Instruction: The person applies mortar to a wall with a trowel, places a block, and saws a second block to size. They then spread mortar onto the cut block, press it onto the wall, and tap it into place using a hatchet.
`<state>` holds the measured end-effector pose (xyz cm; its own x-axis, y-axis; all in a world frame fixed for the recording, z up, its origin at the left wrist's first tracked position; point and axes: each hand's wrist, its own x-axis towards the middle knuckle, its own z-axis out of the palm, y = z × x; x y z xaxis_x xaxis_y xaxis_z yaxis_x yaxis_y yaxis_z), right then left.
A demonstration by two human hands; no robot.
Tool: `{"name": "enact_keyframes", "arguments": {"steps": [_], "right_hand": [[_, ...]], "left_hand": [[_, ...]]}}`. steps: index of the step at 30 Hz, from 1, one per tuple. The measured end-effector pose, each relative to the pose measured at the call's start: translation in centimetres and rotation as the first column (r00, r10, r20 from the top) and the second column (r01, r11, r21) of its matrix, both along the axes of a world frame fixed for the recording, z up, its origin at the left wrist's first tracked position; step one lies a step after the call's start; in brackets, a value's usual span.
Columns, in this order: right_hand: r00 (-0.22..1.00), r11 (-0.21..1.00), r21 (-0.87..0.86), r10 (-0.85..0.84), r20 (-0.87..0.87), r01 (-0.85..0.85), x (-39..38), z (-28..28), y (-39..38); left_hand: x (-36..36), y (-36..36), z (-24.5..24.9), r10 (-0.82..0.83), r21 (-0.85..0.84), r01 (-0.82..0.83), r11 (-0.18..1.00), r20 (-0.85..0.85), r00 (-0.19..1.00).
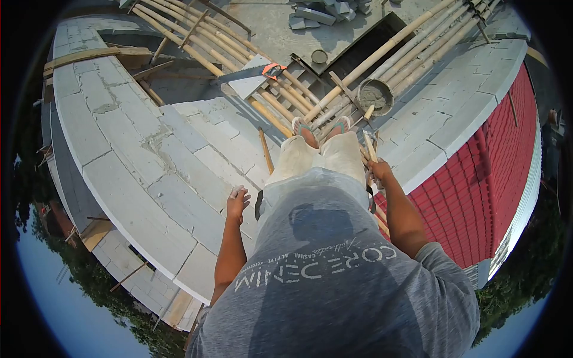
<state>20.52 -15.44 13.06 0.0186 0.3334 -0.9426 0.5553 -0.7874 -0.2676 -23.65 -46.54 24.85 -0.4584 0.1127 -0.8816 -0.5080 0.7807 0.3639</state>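
My left hand [237,204] hangs beside my left thigh, over the pale block wall [173,191]. Its dusty fingers are loosely bent, with nothing visible in them. By my right hip, my right hand [379,171] is closed around a pale, narrow stick-like piece [370,147]; its kind is not clear. Ahead of my feet, a handsaw [242,74] with an orange handle rests across a white block [246,88]. To the right of my feet stands a round bucket of grey mortar [374,95], with a light wooden handle [369,111] at its near rim.
I stand high up on bamboo poles [280,98] between two block walls. A right-hand wall [453,107] borders a red tiled roof [459,197]. Below lie a long dark trough [370,48], a small pail [319,57] and a grey block pile [325,13].
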Motion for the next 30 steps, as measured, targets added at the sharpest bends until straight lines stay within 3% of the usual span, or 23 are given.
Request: {"name": "enact_keyframes", "arguments": {"steps": [2,3,4,6,9,11,14,15,16,17,18,19,20,22,23,24,26,27,30], "right_hand": [[0.97,0.972,0.029,0.231,0.073,-0.234,1.2,-1.3,0.5],[0.993,0.993,-0.007,0.116,0.001,-0.116,1.3,-0.6,0.7],[0.994,0.994,-0.005,0.114,-0.002,-0.114,1.7,-1.1,1.0],[0.992,0.965,-0.229,0.124,-0.038,-0.13,2.6,-1.8,2.1],[1.0,0.992,-0.124,0.026,0.012,-0.025,2.7,0.2,1.2],[1.0,0.99,-0.143,0.022,0.02,-0.019,3.2,-0.7,1.1],[0.999,0.996,-0.087,0.039,0.02,-0.037,3.7,-7.4,-1.1],[0.998,0.999,-0.027,0.041,0.054,-0.039,4.0,-9.8,-2.1],[0.997,0.999,-0.026,0.041,0.069,-0.039,3.4,-10.0,-2.2],[0.989,0.998,-0.001,0.066,0.136,-0.066,2.4,-10.3,-2.3],[0.988,0.999,0.02,-0.035,0.149,0.033,1.3,-11.0,-2.6],[0.974,0.986,0.001,-0.165,0.157,0.167,0.0,-9.5,-2.5],[0.977,0.994,0.018,-0.112,0.179,0.11,-0.9,-10.1,-2.6],[0.941,0.98,0.071,-0.196,0.276,0.184,-3.4,-11.4,-4.0],[0.93,0.972,0.077,-0.234,0.282,0.221,-4.5,-10.9,-5.1],[0.926,0.969,0.059,-0.245,0.288,0.239,-5.3,-10.0,-5.8],[0.877,0.883,-0.069,-0.447,0.174,0.464,-6.4,-8.0,-6.6],[0.896,0.917,0.004,-0.392,0.21,0.4,-6.9,-7.9,-7.2],[0.914,0.938,0.013,-0.341,0.222,0.347,-7.3,-7.8,-7.2]], "left_hand": [[0.5,1.3,0.5,-0.038,0.0,0.038,0.999,-0.007,0.999],[0.7,2.3,0.4,-0.087,0.006,0.087,0.996,-0.013,0.996],[0.8,3.4,0.3,-0.134,0.013,0.135,0.991,-0.015,0.991],[0.8,5.4,0.2,-0.176,0.017,0.177,0.984,-0.023,0.984],[1.6,8.6,1.6,-0.2,0.075,0.207,0.976,-0.089,0.976],[2.1,9.8,1.7,-0.248,0.072,0.255,0.964,-0.101,0.964],[1.7,9.4,0.8,-0.351,0.058,0.359,0.932,-0.117,0.929],[1.5,9.5,0.3,-0.33,0.06,0.333,0.941,-0.06,0.942],[0.1,9.2,-0.6,-0.401,-0.051,0.403,0.914,0.049,0.915],[-0.6,9.8,-0.4,-0.538,-0.077,0.543,0.836,0.077,0.839],[-1.5,9.3,-1.5,-0.574,0.023,0.574,0.819,0.034,0.818],[-6.3,6.8,-4.5,-0.663,0.075,0.665,0.743,0.216,0.717],[-8.7,7.1,-3.9,-0.699,0.053,0.714,0.699,0.266,0.664],[-10.7,9.6,-3.7,-0.967,0.1,0.962,0.255,0.042,0.252],[-9.6,13.3,-1.9,-0.834,-0.119,0.853,0.508,0.18,0.521],[-9.5,15.6,-1.1,-0.729,-0.176,0.738,0.651,0.123,0.673],[-9.9,19.4,-0.3,-0.734,-0.15,0.724,0.674,-0.026,0.678],[-10.5,20.8,-0.3,-0.727,-0.092,0.721,0.687,-0.079,0.682],[-8.7,25.6,0.9,-0.751,-0.025,0.759,0.651,-0.163,0.639]]}}
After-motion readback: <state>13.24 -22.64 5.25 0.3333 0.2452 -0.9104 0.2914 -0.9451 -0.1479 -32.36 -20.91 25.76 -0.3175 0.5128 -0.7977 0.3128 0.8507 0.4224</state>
